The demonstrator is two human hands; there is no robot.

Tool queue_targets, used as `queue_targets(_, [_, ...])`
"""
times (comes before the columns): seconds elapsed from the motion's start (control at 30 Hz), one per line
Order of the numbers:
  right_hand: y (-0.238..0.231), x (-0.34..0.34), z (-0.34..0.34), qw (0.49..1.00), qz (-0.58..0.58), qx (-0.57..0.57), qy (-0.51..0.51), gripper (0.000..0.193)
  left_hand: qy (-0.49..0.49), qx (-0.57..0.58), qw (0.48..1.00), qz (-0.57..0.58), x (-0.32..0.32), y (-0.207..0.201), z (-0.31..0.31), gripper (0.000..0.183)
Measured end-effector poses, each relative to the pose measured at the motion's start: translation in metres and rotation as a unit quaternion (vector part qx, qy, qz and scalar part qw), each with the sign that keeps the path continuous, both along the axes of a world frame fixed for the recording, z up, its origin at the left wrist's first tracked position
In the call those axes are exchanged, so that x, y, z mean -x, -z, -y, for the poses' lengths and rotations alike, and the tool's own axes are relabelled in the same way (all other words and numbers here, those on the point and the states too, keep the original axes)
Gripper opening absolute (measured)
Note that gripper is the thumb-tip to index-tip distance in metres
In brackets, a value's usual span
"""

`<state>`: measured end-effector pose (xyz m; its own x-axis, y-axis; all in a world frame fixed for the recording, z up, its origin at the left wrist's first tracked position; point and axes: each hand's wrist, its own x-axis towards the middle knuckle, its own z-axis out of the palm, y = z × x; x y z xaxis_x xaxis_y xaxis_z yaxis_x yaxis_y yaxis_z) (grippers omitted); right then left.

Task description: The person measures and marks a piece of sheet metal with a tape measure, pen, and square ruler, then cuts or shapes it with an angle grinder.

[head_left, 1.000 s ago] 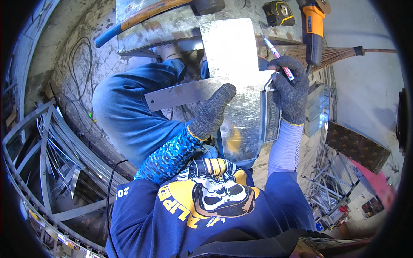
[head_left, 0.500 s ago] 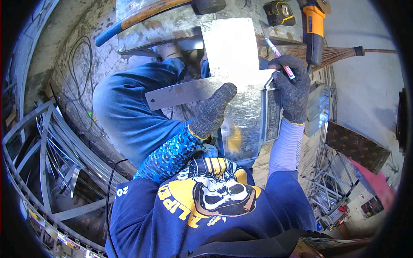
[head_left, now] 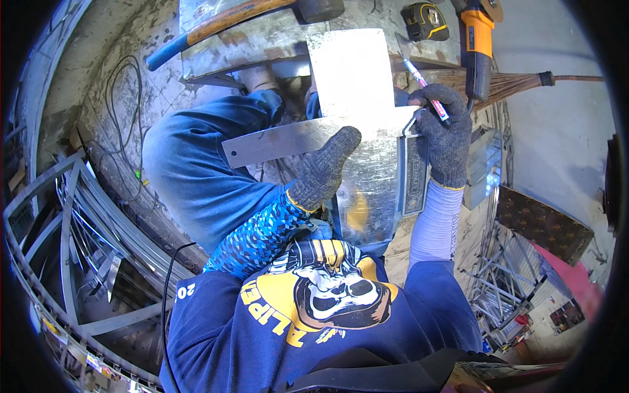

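Observation:
A shiny metal sheet (head_left: pixel 367 177) lies over my lap, its far part (head_left: pixel 350 72) glaring white and resting toward the bench. Across it sits a try square, its steel blade (head_left: pixel 275 143) pointing left and its thick stock (head_left: pixel 414 178) along the sheet's right edge. My left hand (head_left: pixel 325 167), in a dark knitted glove, grips the sheet's left edge with the thumb on top by the blade; its other fingers are hidden beneath. My right hand (head_left: pixel 447 134), gloved too, is closed around a white and red marker (head_left: pixel 429 95), tip pointing up-left, beside the square's corner.
On the metal bench (head_left: pixel 262 49) ahead lie a wooden-handled hammer (head_left: pixel 226 21), a tape measure (head_left: pixel 424 21) and an orange angle grinder (head_left: pixel 478 42). Behind the grinder is a broom (head_left: pixel 511 85). Metal frames and bars (head_left: pixel 111 223) stand at left, with a cable (head_left: pixel 121 124) on the floor.

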<state>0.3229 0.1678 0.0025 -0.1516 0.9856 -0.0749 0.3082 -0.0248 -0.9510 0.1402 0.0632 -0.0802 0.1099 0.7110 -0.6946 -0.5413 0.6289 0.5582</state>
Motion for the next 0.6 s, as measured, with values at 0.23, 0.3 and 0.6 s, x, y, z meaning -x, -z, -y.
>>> queue_targets(0.23, [0.0, 0.001, 0.0, 1.0, -0.003, -0.008, 0.0, 0.038, -0.07, -0.165, 0.983, 0.024, 0.007, -0.004, 0.013, 0.036])
queue_targets(0.3, [0.0, 0.001, 0.0, 1.0, -0.007, 0.0, 0.0, 0.039, -0.081, -0.166, 0.982, 0.043, 0.004, -0.003, 0.013, 0.037])
queue_targets(0.6, [-0.001, 0.004, 0.002, 0.999, -0.027, 0.017, 0.011, 0.04, -0.165, -0.143, 0.974, 0.065, -0.001, -0.013, 0.009, 0.03])
